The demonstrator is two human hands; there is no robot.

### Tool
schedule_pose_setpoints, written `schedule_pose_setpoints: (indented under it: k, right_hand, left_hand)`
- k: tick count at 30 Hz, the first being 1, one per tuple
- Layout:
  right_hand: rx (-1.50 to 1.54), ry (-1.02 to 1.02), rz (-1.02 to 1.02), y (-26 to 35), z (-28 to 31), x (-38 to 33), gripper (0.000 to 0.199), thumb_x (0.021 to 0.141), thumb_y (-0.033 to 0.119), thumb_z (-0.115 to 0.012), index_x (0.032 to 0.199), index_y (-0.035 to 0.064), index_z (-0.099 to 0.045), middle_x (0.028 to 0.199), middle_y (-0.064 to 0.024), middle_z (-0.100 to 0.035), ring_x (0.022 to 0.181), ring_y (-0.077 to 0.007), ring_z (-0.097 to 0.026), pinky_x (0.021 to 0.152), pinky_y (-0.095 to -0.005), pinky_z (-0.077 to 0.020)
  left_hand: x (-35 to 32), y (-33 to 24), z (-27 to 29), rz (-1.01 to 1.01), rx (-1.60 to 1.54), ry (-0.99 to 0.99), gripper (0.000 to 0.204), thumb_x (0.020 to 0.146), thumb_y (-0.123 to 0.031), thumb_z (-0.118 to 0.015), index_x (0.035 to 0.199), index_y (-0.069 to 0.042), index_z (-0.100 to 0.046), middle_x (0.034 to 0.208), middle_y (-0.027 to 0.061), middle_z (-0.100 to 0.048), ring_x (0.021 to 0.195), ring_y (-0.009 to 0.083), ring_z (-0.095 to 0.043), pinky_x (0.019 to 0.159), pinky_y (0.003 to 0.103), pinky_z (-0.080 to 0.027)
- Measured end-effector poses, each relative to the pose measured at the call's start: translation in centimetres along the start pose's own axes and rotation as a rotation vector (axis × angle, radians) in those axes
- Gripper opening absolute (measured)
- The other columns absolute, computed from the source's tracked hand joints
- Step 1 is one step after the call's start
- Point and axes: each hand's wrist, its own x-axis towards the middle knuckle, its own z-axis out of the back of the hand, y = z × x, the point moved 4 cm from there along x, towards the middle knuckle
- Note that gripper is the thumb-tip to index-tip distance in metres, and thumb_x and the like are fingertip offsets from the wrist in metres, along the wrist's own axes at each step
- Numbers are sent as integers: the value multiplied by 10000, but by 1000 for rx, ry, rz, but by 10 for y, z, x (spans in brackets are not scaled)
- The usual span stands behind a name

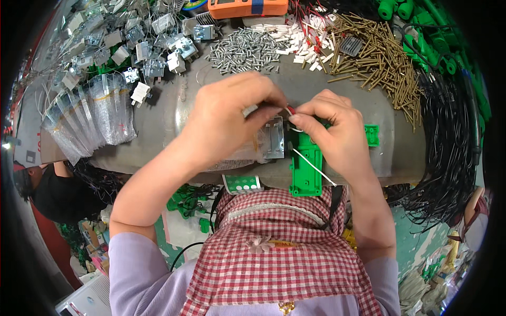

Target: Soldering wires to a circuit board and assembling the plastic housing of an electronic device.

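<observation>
My left hand (226, 118) is closed in a pinch, its fingertips meeting those of my right hand above the bench. What it grips is mostly hidden; a small pale piece (250, 110) shows under its curled fingers. Between thumb and forefinger, my right hand (337, 129) pinches a small red piece (290, 110), perhaps a wire end. Below the hands lies an open green plastic housing (307, 176) with a white wire (316, 167) across it. Beside the housing, a shiny metal-and-clear part (275, 139) sits near my left hand.
Small metal-and-white units (142, 50) heap at the far left, above clear plastic bags (100, 113). Silver screws (245, 50), white connectors (305, 34) and long brass screws (379, 58) are piled at the back. Black cables (448, 142) hang at the right. An orange meter (247, 7) lies behind.
</observation>
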Motion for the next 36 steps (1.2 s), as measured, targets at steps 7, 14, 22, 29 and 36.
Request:
schedule_pose_setpoints:
  k: [7,14,22,29,36]
  right_hand:
    - [-41,68,76,9,3,1,112,767,163,-700,794,57,-678,742,-46,-628,762,-209,-572,797,-351,-354]
    - [216,288,-189,-7,-3,9,119,762,157,-699,788,45,-670,751,-63,-633,798,-226,-581,814,-356,-357]
    - [-52,154,92,3,2,2,103,776,158,-697,754,58,-682,756,-2,-631,815,-177,-559,823,-334,-336]
    - [-1,175,33,-2,6,5,125,781,180,-697,813,59,-691,756,-6,-632,826,-173,-564,833,-332,-336]
    - [95,206,18,12,-4,13,156,804,168,-674,872,29,-686,839,-73,-655,832,-223,-597,829,-346,-382]
  left_hand:
    - [-2,-1,0,-51,53,91,190,698,77,-701,854,-11,-639,872,82,-655,804,219,-662,694,292,-531]
    - [-5,-10,-3,-214,181,138,196,675,69,-703,835,-19,-632,868,74,-652,812,229,-656,700,306,-528]
    - [-6,3,-11,-27,34,100,186,683,54,-707,833,-33,-640,884,72,-663,812,227,-658,708,312,-525]
    - [-11,11,5,-178,213,3,263,678,4,-728,929,-53,-673,854,74,-655,759,225,-648,648,313,-521]
    - [-11,-4,6,-258,329,-116,257,665,-30,-744,913,-56,-680,814,53,-644,696,227,-631,584,319,-506]
